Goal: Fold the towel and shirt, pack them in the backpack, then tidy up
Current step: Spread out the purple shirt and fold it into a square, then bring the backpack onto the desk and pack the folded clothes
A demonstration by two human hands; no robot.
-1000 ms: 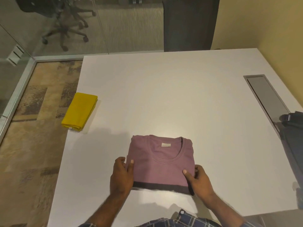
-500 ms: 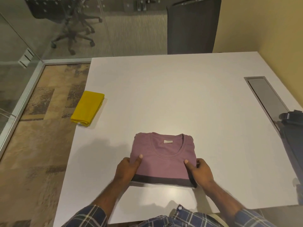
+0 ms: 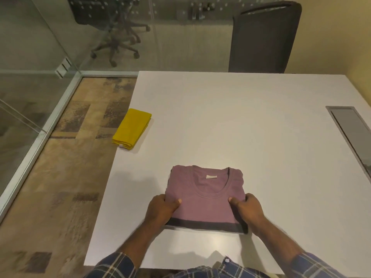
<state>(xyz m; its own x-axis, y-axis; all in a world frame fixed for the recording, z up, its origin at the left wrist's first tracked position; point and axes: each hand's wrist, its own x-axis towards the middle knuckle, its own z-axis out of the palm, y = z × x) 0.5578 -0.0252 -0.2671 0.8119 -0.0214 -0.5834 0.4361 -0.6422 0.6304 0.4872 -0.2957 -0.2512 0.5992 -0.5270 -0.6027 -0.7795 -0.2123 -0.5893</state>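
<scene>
Risk: folded layers slipping apart on the lift.
Folded mauve T-shirt (image 3: 204, 197) lies flat near the front edge of the white table (image 3: 241, 117). Left hand (image 3: 161, 210) and right hand (image 3: 248, 210) pinch its side edges, thumbs on top. Uneven pull would likely undo the fold. Folded yellow towel (image 3: 131, 131) sits well apart at the table's left edge; no backpack in view.

sleeves (image 3: 112, 265): blue plaid, pale lines | rolled, seemingly, above wrists | forearms bare
</scene>
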